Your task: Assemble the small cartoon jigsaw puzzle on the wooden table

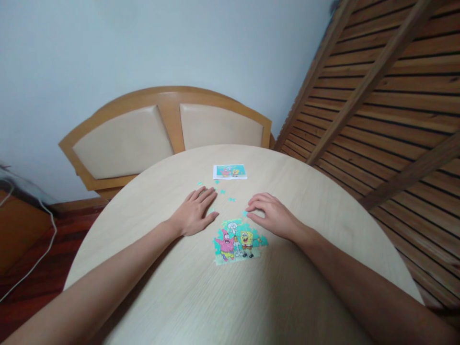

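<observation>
A partly joined jigsaw puzzle [235,242] with cartoon figures lies flat on the table in front of me. My right hand [271,214] is just beyond its upper right edge, thumb and fingers closed on a small teal puzzle piece [245,213]. To the upper left of the puzzle, my left hand [196,211] rests palm down with its fingers stretched out. Several loose teal pieces lie around its fingertips, one of them a piece [232,199] between the two hands; some are partly hidden under the left hand.
A printed picture card [230,172] with the same cartoon lies farther back on the round wooden table [305,187]. Behind the table stands a padded bench back [172,120] against the wall. Slatted wood [388,96] rises at the right; a white cable [50,239] hangs at the left.
</observation>
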Demonstrator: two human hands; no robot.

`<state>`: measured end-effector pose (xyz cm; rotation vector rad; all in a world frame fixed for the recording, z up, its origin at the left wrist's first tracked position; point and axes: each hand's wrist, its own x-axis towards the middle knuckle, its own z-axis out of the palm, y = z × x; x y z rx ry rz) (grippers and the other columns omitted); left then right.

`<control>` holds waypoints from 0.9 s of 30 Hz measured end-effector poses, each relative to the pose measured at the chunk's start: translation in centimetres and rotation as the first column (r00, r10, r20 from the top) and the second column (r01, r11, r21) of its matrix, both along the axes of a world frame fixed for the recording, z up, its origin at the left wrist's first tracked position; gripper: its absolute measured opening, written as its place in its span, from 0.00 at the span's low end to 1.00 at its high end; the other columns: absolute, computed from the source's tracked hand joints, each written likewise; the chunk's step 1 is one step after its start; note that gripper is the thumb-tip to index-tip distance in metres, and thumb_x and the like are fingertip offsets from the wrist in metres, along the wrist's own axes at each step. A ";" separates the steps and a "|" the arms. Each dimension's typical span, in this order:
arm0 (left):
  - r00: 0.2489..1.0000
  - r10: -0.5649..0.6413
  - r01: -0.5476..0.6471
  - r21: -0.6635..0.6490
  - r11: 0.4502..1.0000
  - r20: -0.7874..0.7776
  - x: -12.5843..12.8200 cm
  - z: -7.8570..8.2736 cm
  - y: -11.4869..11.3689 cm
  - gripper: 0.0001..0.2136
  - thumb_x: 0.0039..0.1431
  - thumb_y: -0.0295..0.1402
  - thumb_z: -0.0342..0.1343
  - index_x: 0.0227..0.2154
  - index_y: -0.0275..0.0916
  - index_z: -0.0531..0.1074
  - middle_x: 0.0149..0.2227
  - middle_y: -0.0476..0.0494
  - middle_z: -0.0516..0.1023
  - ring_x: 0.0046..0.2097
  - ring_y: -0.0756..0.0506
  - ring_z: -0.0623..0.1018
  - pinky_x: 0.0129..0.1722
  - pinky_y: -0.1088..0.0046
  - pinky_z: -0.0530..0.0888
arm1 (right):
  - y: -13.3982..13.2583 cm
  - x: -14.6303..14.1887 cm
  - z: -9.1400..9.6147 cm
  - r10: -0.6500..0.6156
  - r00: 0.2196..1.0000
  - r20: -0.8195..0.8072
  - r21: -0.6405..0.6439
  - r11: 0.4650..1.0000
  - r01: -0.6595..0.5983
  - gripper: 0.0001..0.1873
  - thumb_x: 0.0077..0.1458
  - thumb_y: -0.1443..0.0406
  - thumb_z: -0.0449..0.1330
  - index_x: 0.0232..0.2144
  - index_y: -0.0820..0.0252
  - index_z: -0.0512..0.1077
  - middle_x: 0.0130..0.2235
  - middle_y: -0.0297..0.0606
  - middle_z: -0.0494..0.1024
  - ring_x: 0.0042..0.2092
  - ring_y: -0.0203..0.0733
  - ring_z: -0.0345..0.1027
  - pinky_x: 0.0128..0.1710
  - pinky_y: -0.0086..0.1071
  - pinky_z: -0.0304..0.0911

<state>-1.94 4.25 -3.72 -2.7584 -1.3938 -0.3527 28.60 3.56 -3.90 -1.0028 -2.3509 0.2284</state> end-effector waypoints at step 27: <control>0.980 0.143 -0.144 -0.006 0.990 0.137 -2.4 0.2 3.5 0.21 0.70 0.39 0.41 0.57 0.37 0.72 0.62 0.39 0.72 0.63 0.40 0.70 0.64 0.57 0.66 | 0.8 1.2 -0.6 -0.091 0.994 -0.065 -0.061 0.994 0.087 0.11 0.63 0.66 0.57 0.46 0.54 0.75 0.47 0.42 0.80 0.51 0.49 0.72 0.55 0.51 0.67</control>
